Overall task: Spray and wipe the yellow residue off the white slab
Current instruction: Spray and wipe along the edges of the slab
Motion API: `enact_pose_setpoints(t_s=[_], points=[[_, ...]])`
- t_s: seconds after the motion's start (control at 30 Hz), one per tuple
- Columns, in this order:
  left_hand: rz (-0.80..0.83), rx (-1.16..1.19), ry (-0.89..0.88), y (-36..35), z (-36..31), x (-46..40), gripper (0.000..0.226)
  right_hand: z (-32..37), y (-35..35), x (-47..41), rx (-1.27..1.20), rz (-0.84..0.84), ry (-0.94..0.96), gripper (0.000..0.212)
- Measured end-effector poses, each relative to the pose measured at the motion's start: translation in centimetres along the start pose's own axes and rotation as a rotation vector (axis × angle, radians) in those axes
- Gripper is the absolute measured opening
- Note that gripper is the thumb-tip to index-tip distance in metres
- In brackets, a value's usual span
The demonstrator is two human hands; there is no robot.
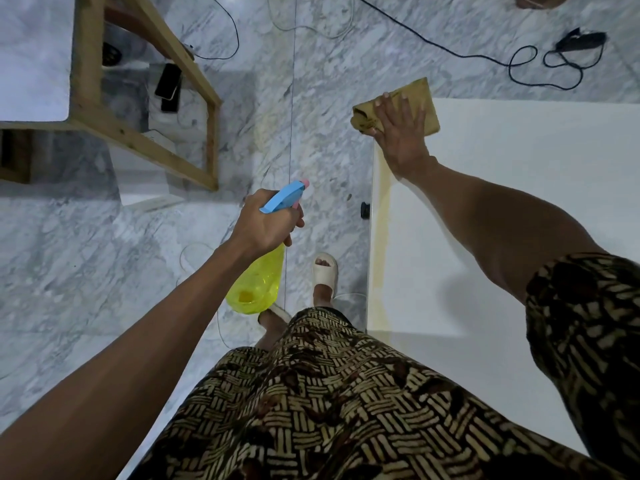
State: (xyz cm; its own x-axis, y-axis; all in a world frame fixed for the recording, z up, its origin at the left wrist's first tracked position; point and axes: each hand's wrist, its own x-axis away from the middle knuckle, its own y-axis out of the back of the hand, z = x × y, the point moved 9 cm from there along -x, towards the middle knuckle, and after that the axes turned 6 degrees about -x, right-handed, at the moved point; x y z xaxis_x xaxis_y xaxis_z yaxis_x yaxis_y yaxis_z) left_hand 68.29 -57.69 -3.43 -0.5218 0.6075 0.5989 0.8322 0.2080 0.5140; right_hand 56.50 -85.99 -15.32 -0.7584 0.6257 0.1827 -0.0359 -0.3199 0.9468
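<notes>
Under the flat right hand (401,133) a cloth (394,107) presses the slab (519,185) corner, yellow residue (381,237) remaining behind it, while the left hand (266,220) grips the spray bottle (258,282).

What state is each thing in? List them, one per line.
slab: white, with a yellow streak along its left edge, not yet wiped away
cloth: yellowish, crumpled, at the slab's far left corner, partly over the edge
right hand: flat on the cloth, fingers spread
spray bottle: yellow, blue head, held over the floor, nozzle pointing away
left hand: gripping the bottle's neck
</notes>
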Motion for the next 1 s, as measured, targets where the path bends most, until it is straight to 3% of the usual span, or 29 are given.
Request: enact_pose_setpoints(t_s=[0.2, 0.57, 0.8, 1.0], points=[[0.033, 0.017, -0.075, -1.0, -0.5, 1.2, 0.034, 1.6, -1.7, 4.5, -0.020, -0.014, 0.029, 0.060], [0.098, -0.063, -0.127, -2.2, 4.2, 7.9, 0.021, 4.7, -4.9, 16.8, -0.106, -0.078, -0.074, 0.056], [0.155, -0.019, -0.222, -3.4, 9.1, 15.8, 0.038, 7.8, -8.9, 28.2, -0.093, -0.047, -0.166, 0.057], [0.224, -0.079, -0.283, -6.9, 12.5, 22.0, 0.022, 10.3, -11.6, 37.8, -0.040, -0.044, -0.226, 0.059]])
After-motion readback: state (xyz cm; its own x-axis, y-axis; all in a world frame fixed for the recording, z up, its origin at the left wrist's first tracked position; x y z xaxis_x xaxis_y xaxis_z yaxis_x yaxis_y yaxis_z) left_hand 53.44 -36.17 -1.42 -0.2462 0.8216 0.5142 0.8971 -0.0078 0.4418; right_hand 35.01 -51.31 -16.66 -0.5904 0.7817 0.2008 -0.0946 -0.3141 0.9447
